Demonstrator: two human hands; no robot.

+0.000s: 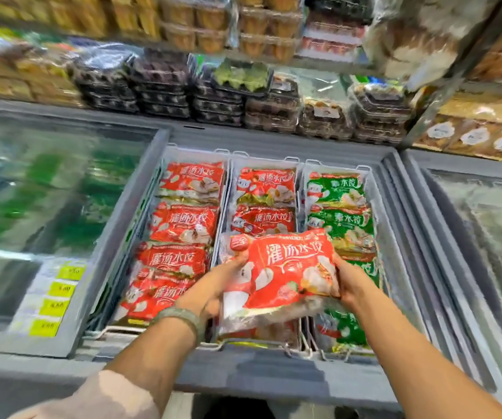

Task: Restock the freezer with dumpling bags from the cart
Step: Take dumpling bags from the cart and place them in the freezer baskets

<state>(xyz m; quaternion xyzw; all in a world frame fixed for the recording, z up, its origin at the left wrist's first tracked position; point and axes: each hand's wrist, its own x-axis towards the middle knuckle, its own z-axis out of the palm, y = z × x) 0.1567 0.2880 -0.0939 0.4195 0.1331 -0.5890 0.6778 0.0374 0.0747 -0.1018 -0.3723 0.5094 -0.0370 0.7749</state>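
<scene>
Left hand (pixel 210 290) and right hand (pixel 353 282) grip red dumpling bag (pixel 286 267): white lettering, pictured dumplings; possibly second bag (pixel 252 321) beneath.

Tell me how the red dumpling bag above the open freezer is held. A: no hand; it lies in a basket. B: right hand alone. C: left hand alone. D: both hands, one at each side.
D: the left hand grips the left edge of the red dumpling bag and the right hand grips its right edge, above the freezer.
</scene>
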